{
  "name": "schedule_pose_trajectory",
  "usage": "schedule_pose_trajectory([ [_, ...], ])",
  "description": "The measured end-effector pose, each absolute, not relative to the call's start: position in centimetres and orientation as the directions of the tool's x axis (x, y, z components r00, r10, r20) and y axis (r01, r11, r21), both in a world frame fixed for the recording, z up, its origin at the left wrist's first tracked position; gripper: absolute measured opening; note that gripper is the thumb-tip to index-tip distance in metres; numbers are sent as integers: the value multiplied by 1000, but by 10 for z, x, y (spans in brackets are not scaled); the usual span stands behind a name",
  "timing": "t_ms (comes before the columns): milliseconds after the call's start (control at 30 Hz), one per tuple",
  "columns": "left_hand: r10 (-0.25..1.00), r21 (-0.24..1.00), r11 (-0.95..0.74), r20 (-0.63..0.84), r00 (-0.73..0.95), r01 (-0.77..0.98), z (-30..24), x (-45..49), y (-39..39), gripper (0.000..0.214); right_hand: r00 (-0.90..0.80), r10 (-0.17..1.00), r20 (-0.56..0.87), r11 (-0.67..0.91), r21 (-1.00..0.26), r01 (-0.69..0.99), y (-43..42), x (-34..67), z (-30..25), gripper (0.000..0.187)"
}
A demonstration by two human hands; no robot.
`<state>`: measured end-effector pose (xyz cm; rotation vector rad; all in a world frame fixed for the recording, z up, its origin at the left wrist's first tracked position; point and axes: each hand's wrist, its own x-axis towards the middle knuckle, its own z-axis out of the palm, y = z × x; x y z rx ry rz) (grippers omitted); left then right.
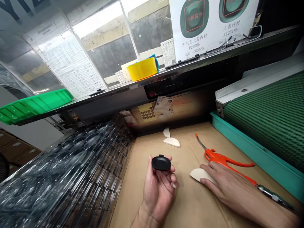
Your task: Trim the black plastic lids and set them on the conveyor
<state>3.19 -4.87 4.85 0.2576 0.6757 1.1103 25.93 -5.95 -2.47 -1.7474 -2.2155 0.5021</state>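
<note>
My left hand (159,186) is palm up, its fingers curled around a small black oval plastic case lid (161,162) with a shallow hollow and a little tab at its top edge. On the right, my right hand (219,179) has thumb and fingers closed on a cream half-round pad (200,175) at the table surface. Just beyond that hand lies an orange air blow gun (219,158) with a bent metal nozzle, partly covered by the hand and forearm. Two more cream pads, one larger (172,142) and one smaller (167,132), rest farther back on the table.
Clear plastic trays (95,171) are stacked high at the left of the brown tabletop (185,202). A green conveyor belt (270,107) with a teal edge runs along the right. Overhead, a shelf holds a green bin (35,106), a yellow tape roll (142,69) and eyeglasses (220,47).
</note>
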Motion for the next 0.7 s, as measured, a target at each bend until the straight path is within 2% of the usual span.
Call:
schedule_pose_trajectory([
  [700,881,506,454,-378,285,-733,41,31,-46,51,-234,972,-24,201,-433,879,-62,257,-16,30],
])
